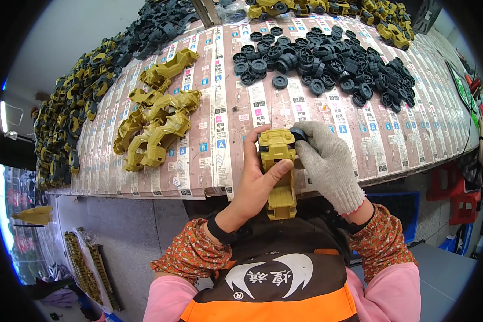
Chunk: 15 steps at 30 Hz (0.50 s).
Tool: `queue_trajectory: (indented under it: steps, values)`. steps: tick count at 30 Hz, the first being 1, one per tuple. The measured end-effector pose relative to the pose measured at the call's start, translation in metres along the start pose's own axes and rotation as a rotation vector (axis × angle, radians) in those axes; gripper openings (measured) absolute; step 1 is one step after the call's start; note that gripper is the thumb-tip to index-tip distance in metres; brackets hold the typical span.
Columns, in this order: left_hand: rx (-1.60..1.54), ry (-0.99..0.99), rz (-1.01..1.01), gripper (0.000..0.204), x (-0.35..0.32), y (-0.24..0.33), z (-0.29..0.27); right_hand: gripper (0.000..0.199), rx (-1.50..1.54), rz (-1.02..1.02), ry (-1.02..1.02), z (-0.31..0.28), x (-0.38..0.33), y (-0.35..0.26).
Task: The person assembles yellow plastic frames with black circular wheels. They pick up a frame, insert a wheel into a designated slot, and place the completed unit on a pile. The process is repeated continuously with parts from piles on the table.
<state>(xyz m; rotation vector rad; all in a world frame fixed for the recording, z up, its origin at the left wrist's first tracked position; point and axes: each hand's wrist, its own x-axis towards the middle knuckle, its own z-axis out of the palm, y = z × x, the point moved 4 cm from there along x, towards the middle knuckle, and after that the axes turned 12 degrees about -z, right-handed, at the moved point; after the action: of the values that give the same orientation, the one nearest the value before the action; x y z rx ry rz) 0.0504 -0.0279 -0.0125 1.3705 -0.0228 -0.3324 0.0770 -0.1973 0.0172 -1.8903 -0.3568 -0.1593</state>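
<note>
A yellow plastic toy truck body is held upright in front of me, above the table's near edge. My bare left hand wraps round its left side, thumb across the front. My right hand, in a grey knitted glove, pinches a black toy wheel against the truck's upper right side. Whether the wheel is fixed on an axle I cannot tell. Beyond my hands lies a heap of black toy wheels. Several loose yellow truck bodies rest on the table to the left.
The table has a printed paper cover. Piles of yellow-and-black toy trucks line its left edge, with dark plastic parts farther back. More yellow trucks stand at the far side. Red stools are on the floor at right.
</note>
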Motion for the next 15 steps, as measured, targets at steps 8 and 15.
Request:
queue_trajectory:
  steps: [8,15]
  values:
    - [0.030,0.015,0.017,0.075,-0.001,0.003,0.002,0.029,-0.028,-0.064,0.006,0.003,-0.006,-0.004]
    - [0.193,-0.030,0.007,0.076,0.001,0.001,0.003,0.027,-0.180,-0.212,-0.043,-0.002,-0.010,-0.012]
